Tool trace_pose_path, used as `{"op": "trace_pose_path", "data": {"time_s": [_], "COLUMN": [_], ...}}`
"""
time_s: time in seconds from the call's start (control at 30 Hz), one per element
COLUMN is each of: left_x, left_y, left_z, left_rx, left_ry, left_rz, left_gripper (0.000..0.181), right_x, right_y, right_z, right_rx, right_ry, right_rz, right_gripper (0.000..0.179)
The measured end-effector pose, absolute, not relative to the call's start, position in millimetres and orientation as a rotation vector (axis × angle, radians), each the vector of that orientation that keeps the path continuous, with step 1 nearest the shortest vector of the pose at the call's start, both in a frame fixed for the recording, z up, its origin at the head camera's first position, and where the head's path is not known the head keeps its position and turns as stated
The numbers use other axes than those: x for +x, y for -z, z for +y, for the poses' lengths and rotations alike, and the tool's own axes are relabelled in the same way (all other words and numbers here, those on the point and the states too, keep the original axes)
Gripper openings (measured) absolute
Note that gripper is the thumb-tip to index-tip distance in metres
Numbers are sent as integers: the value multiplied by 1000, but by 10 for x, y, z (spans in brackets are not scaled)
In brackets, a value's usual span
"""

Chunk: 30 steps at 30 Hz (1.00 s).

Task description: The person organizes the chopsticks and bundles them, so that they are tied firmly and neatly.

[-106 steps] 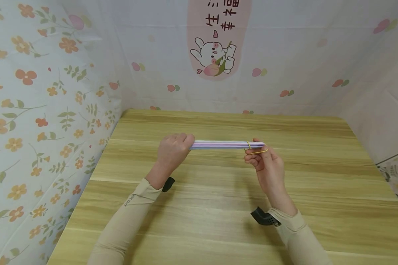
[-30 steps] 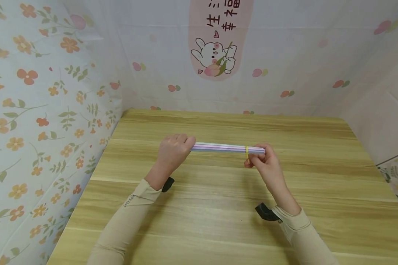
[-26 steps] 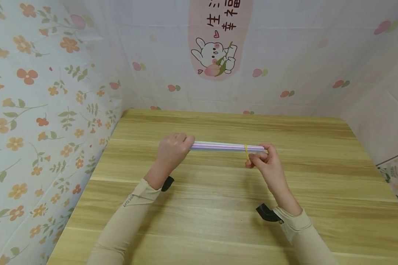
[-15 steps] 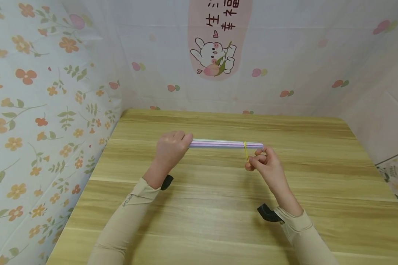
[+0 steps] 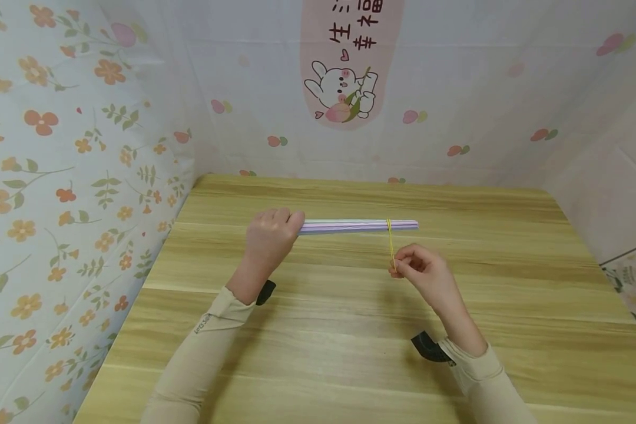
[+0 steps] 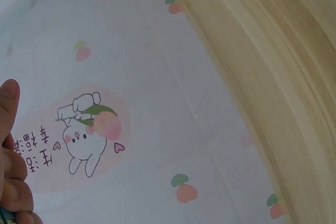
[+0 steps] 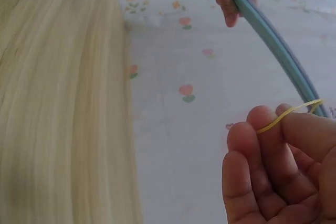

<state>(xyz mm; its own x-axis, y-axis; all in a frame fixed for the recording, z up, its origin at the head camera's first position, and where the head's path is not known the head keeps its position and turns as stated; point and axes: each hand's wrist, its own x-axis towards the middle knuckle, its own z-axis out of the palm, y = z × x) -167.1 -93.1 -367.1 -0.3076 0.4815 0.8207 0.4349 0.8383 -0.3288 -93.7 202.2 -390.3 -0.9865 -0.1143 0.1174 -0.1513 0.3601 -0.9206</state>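
Observation:
My left hand (image 5: 272, 240) grips one end of a bundle of thin, straight, pastel sticks (image 5: 344, 226), white, pink, lilac and blue. The bundle lies nearly level above the table, its far end pointing right. Round it near that end loops a yellow rubber band (image 5: 391, 242). Below the bundle, my right hand (image 5: 426, 274) pinches the band and draws it down, clear of the sticks. The right wrist view shows the band (image 7: 286, 113) running from the fingertips to the bundle's blue side (image 7: 286, 56). Only part of my left hand (image 6: 14, 182) shows in the left wrist view.
The wood-grain table (image 5: 318, 353) extends beneath both hands. A white cloth with a rabbit print (image 5: 344, 91) hangs behind its back edge. At the left hangs a flowered cloth (image 5: 58, 206). Black wrist mounts (image 5: 429, 347) jut from the sleeves.
My right hand has left the bundle's end and moved down, stretching the yellow rubber band. The band, earlier partly a loose loop, is now taut. The bundle's right end has risen slightly.

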Motion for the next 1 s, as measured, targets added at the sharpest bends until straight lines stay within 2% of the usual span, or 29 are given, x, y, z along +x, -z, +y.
{"op": "trace_pose_path", "data": {"time_s": [0.1, 0.3, 0.4, 0.57, 0.6, 0.67, 0.83, 1.0], "left_x": [-1667, -1657, -1651, -1626, -1622, -1617, -1611, -1612], "left_y": [3676, 3707, 3725, 3754, 3761, 3772, 3781, 3781], "left_z": [-937, -939, -932, -911, -907, -898, -893, -905], "left_rx": [-669, -659, -646, -634, -632, -629, -616, -630], "left_ry": [-59, -45, -34, -27, -27, -17, -11, -9], "left_rz": [-1958, -1994, -2010, -2024, -2026, -2024, -2024, -2011], "left_gripper": [37, 38, 38, 39, 39, 38, 37, 37], "right_x": [-894, -853, -849, -807, -796, -797, -795, -848], "right_y": [3909, 3967, 3994, 4043, 4049, 4055, 4067, 4055], "right_z": [1968, 1865, 1794, 1689, 1676, 1655, 1630, 1618], "right_rx": [461, 817, 836, 748, 720, 627, 440, 452], "right_ry": [-1476, -1305, -1376, -1580, -1641, -1788, -2192, -2505], "right_rz": [-2542, -2289, -2187, -2184, -2196, -2186, -2009, -1565], "right_gripper": [11, 50, 65, 78, 78, 63, 49, 33]}}
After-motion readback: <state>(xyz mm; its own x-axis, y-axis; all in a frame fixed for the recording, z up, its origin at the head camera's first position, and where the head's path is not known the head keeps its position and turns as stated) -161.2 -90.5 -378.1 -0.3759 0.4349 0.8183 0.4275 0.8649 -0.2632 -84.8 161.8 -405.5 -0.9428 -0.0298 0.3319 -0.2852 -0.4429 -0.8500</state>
